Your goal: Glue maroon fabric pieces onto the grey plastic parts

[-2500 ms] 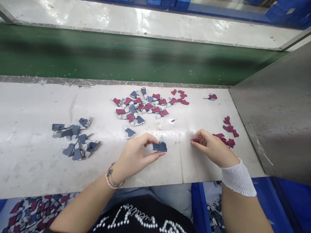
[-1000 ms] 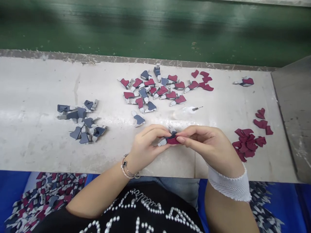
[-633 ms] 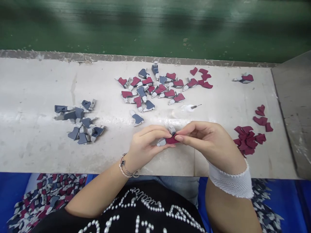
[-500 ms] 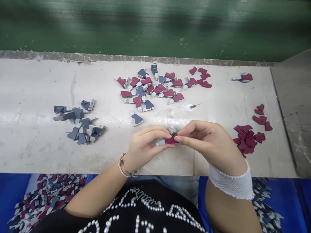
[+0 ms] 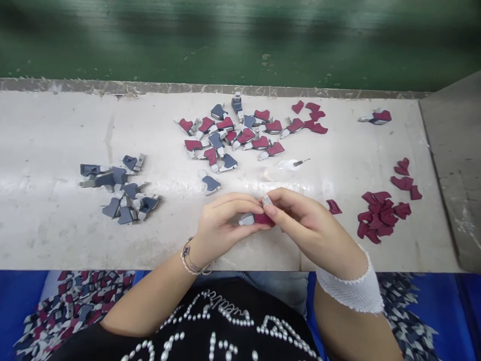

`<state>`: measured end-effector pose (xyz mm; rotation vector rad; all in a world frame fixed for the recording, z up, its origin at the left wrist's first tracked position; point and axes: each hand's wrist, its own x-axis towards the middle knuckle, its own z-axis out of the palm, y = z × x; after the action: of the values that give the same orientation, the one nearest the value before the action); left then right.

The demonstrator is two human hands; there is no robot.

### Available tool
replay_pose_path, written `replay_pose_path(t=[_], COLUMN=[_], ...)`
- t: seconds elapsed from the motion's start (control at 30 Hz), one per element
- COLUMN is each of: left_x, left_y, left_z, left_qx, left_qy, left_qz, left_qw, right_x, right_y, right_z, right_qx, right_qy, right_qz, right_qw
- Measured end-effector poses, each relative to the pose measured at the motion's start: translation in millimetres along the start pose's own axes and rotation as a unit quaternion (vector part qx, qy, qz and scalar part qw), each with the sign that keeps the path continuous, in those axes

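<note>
Your L hand (image 5: 224, 225) & R hand (image 5: 310, 225), both grips pinched shut on one maroon/grey fabric pc (image 5: 255, 219); loose maroon pc (image 5: 334, 206) just R on tabletop (image 5: 56, 240).

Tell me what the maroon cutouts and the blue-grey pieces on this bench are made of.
The maroon cutout looks like soft, matte fabric or thin foam; it has a dull, unreflective surface. The blue-grey piece seems a similar matte textile, with a paler, smoother tab, perhaps synthetic. The picture cannot settle either.
</note>
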<state>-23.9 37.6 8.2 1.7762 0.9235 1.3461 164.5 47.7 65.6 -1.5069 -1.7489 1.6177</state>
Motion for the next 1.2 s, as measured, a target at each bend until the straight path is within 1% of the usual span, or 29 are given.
replay_pose_path(t=[0.2,0.3,0.4,0.47,0.57,0.73,0.83,0.97,1.03,1.07,1.13,1.2], left_x=[-3.1,-5.7,-7.1,-7.2,-7.5,-8.3,-6.9,-1.8,-0.2,-0.2,-2.1,-5.6], left_y=[-0.4,-1.4,-2.0,-1.8,-1.4,-1.7,-1.3,1.5,2.6,2.7,1.8,-0.1], left_z=[0.0,0.9,1.7,1.8,1.4,0.5,-0.8,-3.0,-3.2,-2.9,-1.6,0.0], left_qx=[0.001,-0.017,-0.054,-0.065,-0.051,-0.022,-0.023,-0.03,-0.024,-0.021,-0.024,-0.051], left_qy=[0.008,0.026,0.049,0.054,0.053,0.06,0.058,0.024,0.012,0.009,0.008,0.005], left_qz=[-0.005,-0.032,-0.043,-0.033,-0.011,0.01,0.004,0.004,0.004,0.005,-0.012,-0.08], left_qw=[1.0,0.999,0.996,0.996,0.997,0.998,0.998,0.999,1.0,1.0,1.0,0.995], right_x=[2.4,2.1,-1.8,-5.4,-9.2,-6.8,-3.5,-1.9,-2.0,-2.1,-2.0,-1.6], right_y=[-1.9,-1.5,0.3,1.9,2.9,-1.2,-3.6,-3.8,-3.3,-3.0,-2.1,-1.0], right_z=[-0.1,1.7,4.0,5.1,5.9,3.3,-1.7,-5.6,-3.6,-1.7,2.5,4.8], right_qx=[-0.013,-0.02,-0.044,-0.068,-0.108,-0.122,-0.115,-0.087,-0.081,-0.087,-0.119,-0.165], right_qy=[0.013,0.02,0.029,0.046,0.067,0.051,0.034,-0.003,-0.001,0.01,0.043,0.066], right_qz=[-0.018,-0.028,-0.067,-0.1,-0.141,-0.169,-0.169,-0.111,-0.105,-0.114,-0.144,-0.171], right_qw=[1.0,0.999,0.996,0.992,0.982,0.977,0.978,0.99,0.991,0.99,0.981,0.969])
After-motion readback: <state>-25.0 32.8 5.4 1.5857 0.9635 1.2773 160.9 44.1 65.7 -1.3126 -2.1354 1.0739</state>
